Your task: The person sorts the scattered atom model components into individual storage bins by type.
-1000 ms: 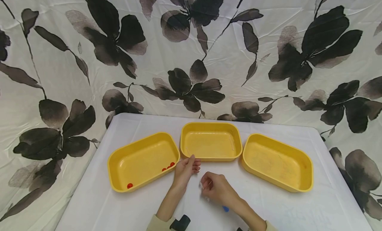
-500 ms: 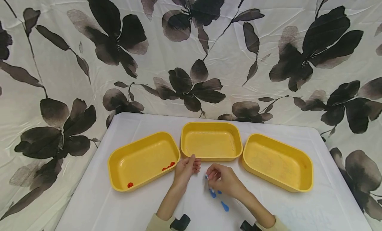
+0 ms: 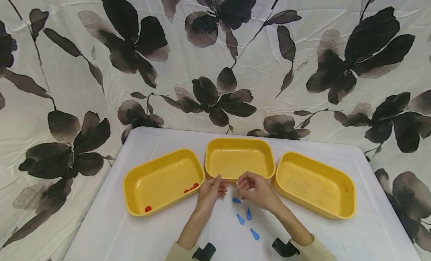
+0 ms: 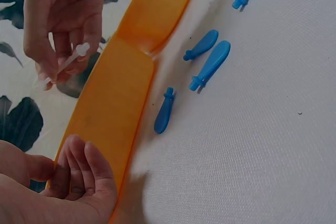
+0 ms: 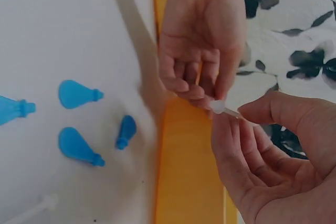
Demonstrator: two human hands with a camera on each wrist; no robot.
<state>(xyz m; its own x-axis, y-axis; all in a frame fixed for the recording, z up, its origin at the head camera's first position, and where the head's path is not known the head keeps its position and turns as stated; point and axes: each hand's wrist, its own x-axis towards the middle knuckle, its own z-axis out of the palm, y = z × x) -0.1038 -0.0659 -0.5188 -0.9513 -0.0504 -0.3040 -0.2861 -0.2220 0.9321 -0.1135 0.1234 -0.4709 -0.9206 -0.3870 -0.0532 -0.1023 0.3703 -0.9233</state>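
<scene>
My right hand (image 3: 257, 190) pinches a small white stick with a knobbed end (image 5: 218, 107) between thumb and fingertips, just in front of the middle yellow tray (image 3: 240, 178). My left hand (image 3: 209, 193) holds nothing; its palm is turned up and its fingers are loosely bent, by the corner between the left and middle trays. Several blue drop-shaped pieces (image 3: 254, 234) with narrow stub ends lie on the white tablecloth below the hands. In the left wrist view they show as flat blue paddles (image 4: 210, 66).
The left yellow tray (image 3: 161, 160) has several small red pieces (image 3: 148, 208) in it. A right yellow tray (image 3: 314, 186) stands angled beside the middle one. A blurred white stick (image 5: 31, 211) lies on the cloth. Floral fabric (image 3: 215, 66) hangs behind the table.
My right hand has moved up and slightly right, toward the middle tray, with the white stick. Blue pieces formerly hidden under it now show on the cloth. The left hand stays nearly still.
</scene>
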